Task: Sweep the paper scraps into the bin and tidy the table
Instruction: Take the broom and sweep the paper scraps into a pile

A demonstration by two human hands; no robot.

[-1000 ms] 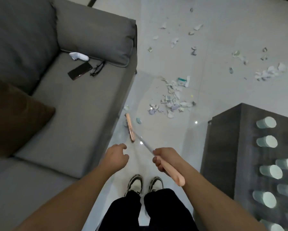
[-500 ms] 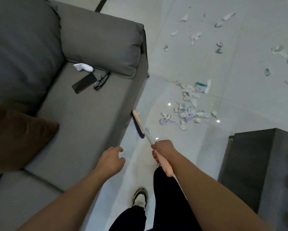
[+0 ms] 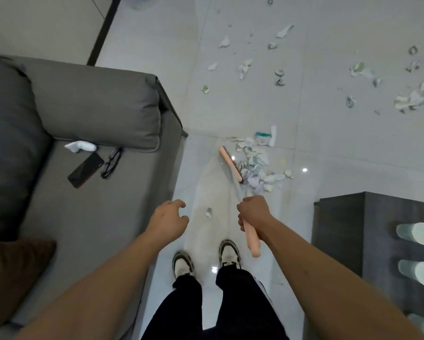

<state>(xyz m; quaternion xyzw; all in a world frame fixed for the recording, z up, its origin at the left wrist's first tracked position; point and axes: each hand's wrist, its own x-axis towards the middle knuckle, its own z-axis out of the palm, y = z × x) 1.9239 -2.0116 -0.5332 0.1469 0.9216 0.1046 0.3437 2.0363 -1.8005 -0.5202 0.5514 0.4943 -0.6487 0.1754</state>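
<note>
Right hand [image 3: 251,213] grips the broom [image 3: 230,164], its head touching the pile [image 3: 255,165]; left hand [image 3: 169,220] hangs loosely curled, empty. A hard push could scatter scraps beyond the pile.

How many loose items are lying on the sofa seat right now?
3, all near the armrest cushion: a white crumpled cloth, a dark phone below it, and black glasses right of the phone. Others may lie outside the frame.

place: home living room | cues: grey sofa [image 3: 95,114], tiled floor [image 3: 328,148], dark table [image 3: 368,231]
</note>
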